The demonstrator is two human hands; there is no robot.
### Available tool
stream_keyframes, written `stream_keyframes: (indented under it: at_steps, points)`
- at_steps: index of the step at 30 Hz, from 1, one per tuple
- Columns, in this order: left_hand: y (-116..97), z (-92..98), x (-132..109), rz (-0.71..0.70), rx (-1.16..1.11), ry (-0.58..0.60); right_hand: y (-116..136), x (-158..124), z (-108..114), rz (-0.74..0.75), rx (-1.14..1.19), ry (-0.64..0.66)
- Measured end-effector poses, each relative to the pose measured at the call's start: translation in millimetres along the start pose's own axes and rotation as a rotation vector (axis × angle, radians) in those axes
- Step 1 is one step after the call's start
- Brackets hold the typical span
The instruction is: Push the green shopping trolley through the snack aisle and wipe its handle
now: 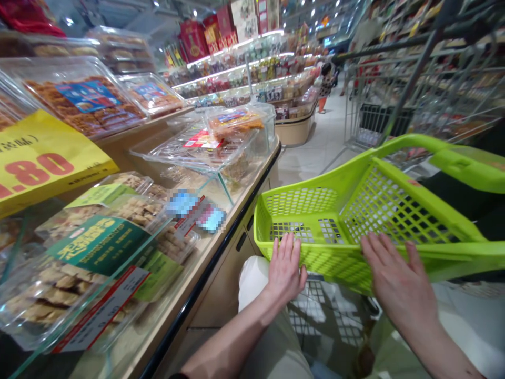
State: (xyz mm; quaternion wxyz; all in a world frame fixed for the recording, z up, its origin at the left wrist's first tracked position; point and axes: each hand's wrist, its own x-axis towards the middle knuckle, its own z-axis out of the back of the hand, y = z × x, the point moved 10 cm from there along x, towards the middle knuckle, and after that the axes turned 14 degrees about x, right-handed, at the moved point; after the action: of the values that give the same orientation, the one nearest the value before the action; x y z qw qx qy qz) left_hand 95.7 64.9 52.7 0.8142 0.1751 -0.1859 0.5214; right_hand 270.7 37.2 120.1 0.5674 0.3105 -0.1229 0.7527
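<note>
Beside the counter edge (211,263), both hands (286,268) (394,279) rest on a lime-green basket (335,263).

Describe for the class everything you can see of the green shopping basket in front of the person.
The basket is bright lime-green plastic, with lattice walls and floor of small square holes, a solid rim, and a wide flat handle at the far right. It sits low in front of the person, above what looks like a wire cart, beside a snack counter. The left hand and right hand lie against its near wall, fingers spread.
</note>
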Motion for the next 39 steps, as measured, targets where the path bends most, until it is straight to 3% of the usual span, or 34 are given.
stream_keyframes:
  at_steps: [3,6,14,19,22,28,31,39]
  points:
    - [0,-0.1,0,0.008,-0.001,-0.008,-19,-3,15,-0.042,-0.037,-0.027]
    - [0,0.5,0,0.013,-0.008,-0.017,-21,-4,11,-0.041,-0.073,-0.02]
    - [-13,5.6,10,-0.024,-0.052,-0.026,11,-5,-18,0.07,-0.122,-0.02]
    - [-29,5.1,15,-0.107,-0.048,-0.01,21,-4,-20,0.124,-0.07,-0.006]
    - [-29,4.5,14,-0.108,-0.05,-0.025,7,-6,-7,0.135,-0.084,-0.02]
    - [-27,1.7,12,-0.111,-0.064,-0.04,-48,-15,35,0.054,-0.214,-0.113]
    - [-27,1.4,12,-0.106,-0.066,-0.043,-57,-16,39,0.015,-0.226,-0.128]
    - [-27,2.0,13,-0.106,-0.054,-0.052,-23,-15,12,0.048,-0.114,-0.102]
